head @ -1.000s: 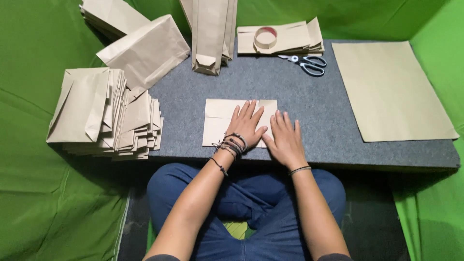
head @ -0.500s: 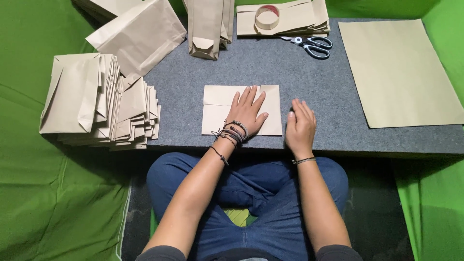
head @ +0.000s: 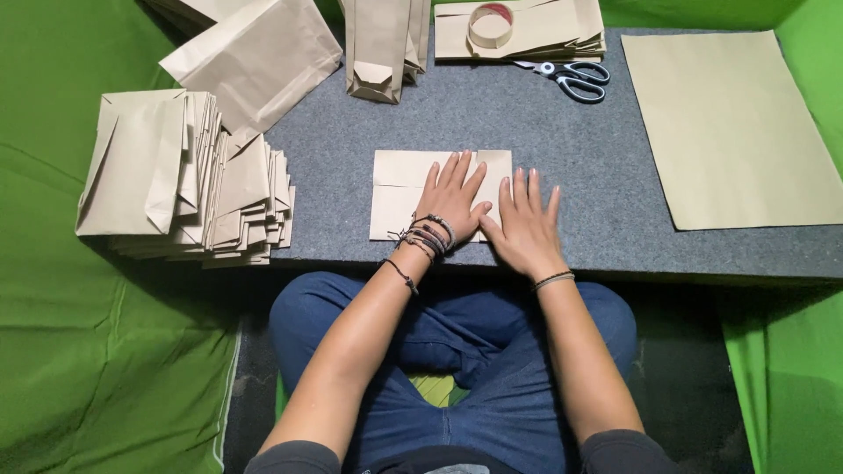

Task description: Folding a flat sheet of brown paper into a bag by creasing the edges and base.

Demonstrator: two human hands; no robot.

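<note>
Folded brown paper piece [head: 399, 189] lies flat at centre frame on the grey felt table [head: 562, 140], near its front edge. Left hand [head: 452, 200] rests palm-down on the paper's right half, fingers [head: 458, 171] extended and slightly spread, pointing toward the upper frame. Right hand [head: 525, 230] lies flat just beside it, fingers fanned apart; its thumb appears to touch the paper's right lower corner, though the left hand partly hides that edge. Neither hand grips anything.

Stack of folded paper bags [head: 180, 180] sits at left of frame. Scissors [head: 571, 77] and tape roll [head: 490, 25] lie at upper centre. Large flat paper sheet [head: 733, 127] occupies the upper right.
</note>
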